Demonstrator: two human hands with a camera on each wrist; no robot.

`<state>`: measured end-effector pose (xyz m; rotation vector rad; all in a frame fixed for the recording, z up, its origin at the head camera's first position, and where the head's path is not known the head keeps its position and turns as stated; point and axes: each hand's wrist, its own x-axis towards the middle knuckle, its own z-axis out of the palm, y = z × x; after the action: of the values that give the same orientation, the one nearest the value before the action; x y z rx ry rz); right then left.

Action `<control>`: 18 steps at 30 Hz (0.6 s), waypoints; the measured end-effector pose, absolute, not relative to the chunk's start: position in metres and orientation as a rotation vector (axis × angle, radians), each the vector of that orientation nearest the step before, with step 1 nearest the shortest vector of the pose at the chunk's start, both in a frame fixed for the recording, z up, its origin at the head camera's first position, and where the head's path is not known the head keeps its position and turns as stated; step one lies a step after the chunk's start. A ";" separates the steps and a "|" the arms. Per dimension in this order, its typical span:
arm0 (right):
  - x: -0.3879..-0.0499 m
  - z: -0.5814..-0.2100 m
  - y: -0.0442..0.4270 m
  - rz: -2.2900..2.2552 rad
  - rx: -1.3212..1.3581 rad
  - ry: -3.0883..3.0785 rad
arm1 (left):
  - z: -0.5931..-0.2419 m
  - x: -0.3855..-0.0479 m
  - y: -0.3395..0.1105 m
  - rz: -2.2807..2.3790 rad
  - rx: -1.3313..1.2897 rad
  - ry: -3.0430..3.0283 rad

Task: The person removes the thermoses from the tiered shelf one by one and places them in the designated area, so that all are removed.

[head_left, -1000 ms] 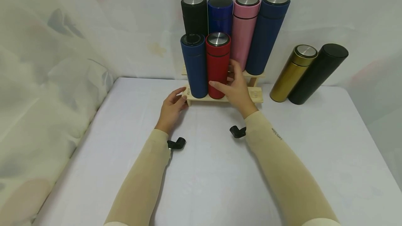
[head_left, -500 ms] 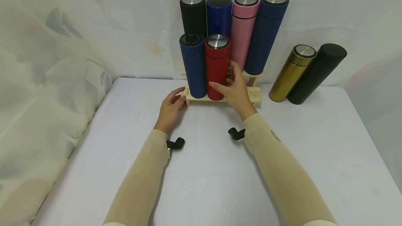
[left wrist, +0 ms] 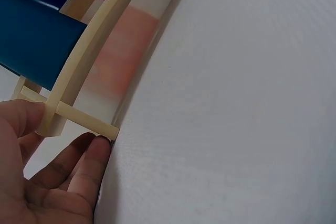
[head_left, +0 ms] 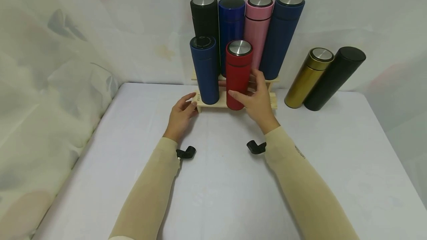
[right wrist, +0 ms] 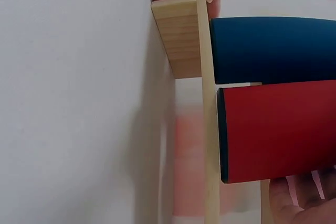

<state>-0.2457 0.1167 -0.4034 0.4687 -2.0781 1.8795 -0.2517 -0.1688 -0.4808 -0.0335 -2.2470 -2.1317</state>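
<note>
Just above the centre of the head view, the right hand (head_left: 258, 103) grips the lower part of the red bottle (head_left: 238, 79), which stands upright over the wooden rack's (head_left: 222, 101) lower step, just beside a blue bottle (head_left: 206, 73). Left of centre, the left hand (head_left: 180, 117) holds the rack's end between thumb and fingers. A gold bottle (head_left: 305, 84) stands at the right.

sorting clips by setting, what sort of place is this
Probably a makeshift indoor filming or display setup: patterned fabric rises behind a white-covered table, and bottles stand on a small wooden rack.
</note>
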 end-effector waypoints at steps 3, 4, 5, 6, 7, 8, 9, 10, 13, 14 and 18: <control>-0.242 -0.403 0.124 1.858 0.461 -2.080 | -0.480 -0.252 -0.168 -2.130 -0.021 -2.248; -0.241 -0.403 0.126 1.857 0.457 -2.080 | -0.479 -0.252 -0.168 -2.131 -0.015 -2.251; -0.239 -0.403 0.129 1.854 0.449 -2.080 | -0.479 -0.252 -0.167 -2.134 -0.010 -2.252; -0.238 -0.403 0.131 1.849 0.442 -2.082 | -0.479 -0.252 -0.167 -2.137 -0.006 -2.253; -0.237 -0.403 0.134 1.846 0.433 -2.083 | -0.478 -0.252 -0.167 -2.141 -0.004 -2.253; -0.236 -0.403 0.137 1.841 0.423 -2.083 | -0.478 -0.252 -0.166 -2.146 -0.002 -2.252; -0.234 -0.402 0.140 1.837 0.413 -2.084 | -0.478 -0.252 -0.166 -2.155 -0.005 -2.246; -0.233 -0.402 0.142 1.831 0.402 -2.086 | -0.478 -0.253 -0.166 -2.159 -0.006 -2.244; -0.229 -0.401 0.151 1.814 0.370 -2.092 | -0.480 -0.254 -0.166 -2.165 -0.009 -2.240; -0.228 -0.400 0.153 1.810 0.365 -2.089 | -0.481 -0.254 -0.167 -2.166 -0.009 -2.238; -0.222 -0.396 0.163 1.786 0.338 -2.084 | -0.484 -0.255 -0.168 -2.151 -0.010 -2.241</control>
<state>-0.2224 0.1629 -0.3955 0.3380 -2.0841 1.7863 -0.2549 -0.1678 -0.4840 -0.0097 -2.2408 -2.1506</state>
